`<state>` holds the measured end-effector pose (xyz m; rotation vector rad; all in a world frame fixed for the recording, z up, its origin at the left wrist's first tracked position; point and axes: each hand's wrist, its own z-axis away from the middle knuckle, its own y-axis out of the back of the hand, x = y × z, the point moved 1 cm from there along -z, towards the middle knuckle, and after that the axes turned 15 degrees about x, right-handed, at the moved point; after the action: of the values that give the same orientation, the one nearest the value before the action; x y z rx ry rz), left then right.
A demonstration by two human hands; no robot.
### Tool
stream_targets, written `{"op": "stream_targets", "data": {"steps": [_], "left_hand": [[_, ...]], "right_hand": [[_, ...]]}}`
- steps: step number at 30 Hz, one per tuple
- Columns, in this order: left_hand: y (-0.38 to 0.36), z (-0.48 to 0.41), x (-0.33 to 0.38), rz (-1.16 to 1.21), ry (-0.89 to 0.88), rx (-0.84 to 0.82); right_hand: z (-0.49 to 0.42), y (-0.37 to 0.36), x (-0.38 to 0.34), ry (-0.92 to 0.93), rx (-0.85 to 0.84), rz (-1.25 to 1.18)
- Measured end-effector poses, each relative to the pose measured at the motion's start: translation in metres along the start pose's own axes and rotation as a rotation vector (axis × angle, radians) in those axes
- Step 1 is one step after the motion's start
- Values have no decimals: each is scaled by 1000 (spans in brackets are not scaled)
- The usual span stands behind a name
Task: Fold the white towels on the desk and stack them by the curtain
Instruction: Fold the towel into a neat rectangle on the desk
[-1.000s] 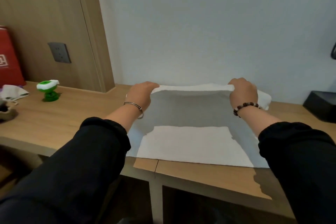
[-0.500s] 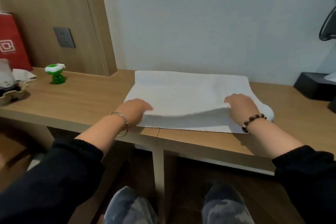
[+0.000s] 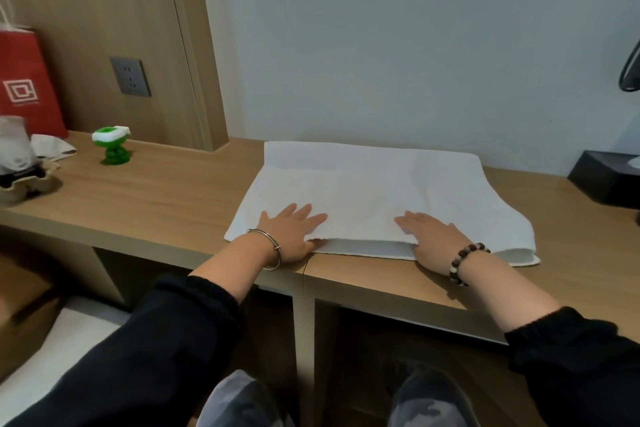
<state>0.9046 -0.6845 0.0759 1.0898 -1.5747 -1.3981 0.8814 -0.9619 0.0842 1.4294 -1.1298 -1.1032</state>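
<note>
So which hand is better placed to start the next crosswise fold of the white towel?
Left, probably. The left hand lies flat close to the left end of the folded white cloth towel; the right hand lies flat well in from its right end.

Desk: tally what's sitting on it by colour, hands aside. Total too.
White: 2, folded towel and crumpled cloth
Red: 1, paper bag
Green: 1, small green-and-white toy
Black: 1, box
Tan: 1, cardboard tray
Pale: 1, blurred cup in that tray
Total: 7. The dark item cut off at the right edge is not counted.
</note>
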Motion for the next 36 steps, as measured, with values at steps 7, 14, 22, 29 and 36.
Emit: {"op": "stream_targets", "data": {"steps": [7, 14, 22, 29, 36], "left_hand": [[-14, -38, 20, -1, 54, 49], [-18, -66, 21, 14, 78, 27], [8, -50, -12, -55, -64, 159], [30, -35, -51, -302, -107, 345], [12, -21, -68, -279, 65, 96]], "right_hand": [[-30, -5, 30, -76, 21, 10], [-53, -10, 40, -135, 26, -19], [-57, -14, 42, -133, 45, -3], [-60, -11, 40, -109, 22, 127], [-53, -8, 16, 23, 112, 215]]}}
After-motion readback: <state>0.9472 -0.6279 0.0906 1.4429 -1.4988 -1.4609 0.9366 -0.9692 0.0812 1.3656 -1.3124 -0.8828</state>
